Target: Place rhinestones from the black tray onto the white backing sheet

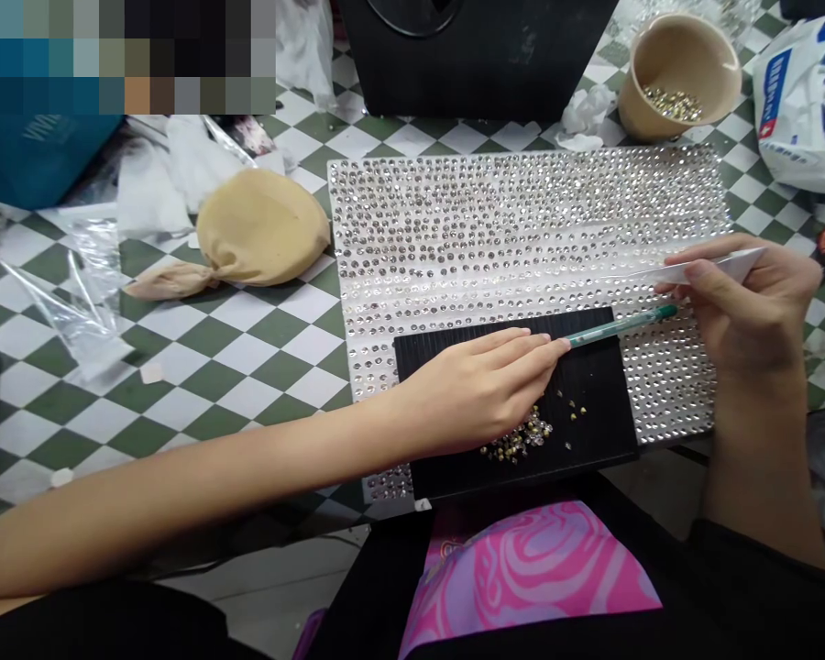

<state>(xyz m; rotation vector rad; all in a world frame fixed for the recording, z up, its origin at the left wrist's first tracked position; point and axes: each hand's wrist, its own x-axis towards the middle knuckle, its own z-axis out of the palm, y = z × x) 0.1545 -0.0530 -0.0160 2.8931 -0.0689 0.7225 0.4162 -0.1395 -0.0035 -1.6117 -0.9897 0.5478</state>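
Observation:
My left hand [491, 385] reaches over a black ribbed board [591, 394], fingers together. Its fingertips close on one end of a slim teal pen-like stick [619, 325]; the thumb is hidden. Beside that palm, a small pile of loose rhinestones [522, 438] lies on the board, a few scattered to its right. My right hand [756, 298] grips a white, thin, pointed tool [719, 266] that looks like tweezers, its tip aimed left over a white sheet [467, 225] set with rows of rhinestones. The stick's green end lies just below the right fingers.
A beige cup [636, 105] holding rhinestones stands at the back right, near a white and blue plastic bag [808, 137]. A tied tan pouch [265, 225] and clear plastic wrappers [86, 302] lie left on the checkered cloth [275, 385]. A black box [481, 73] stands behind.

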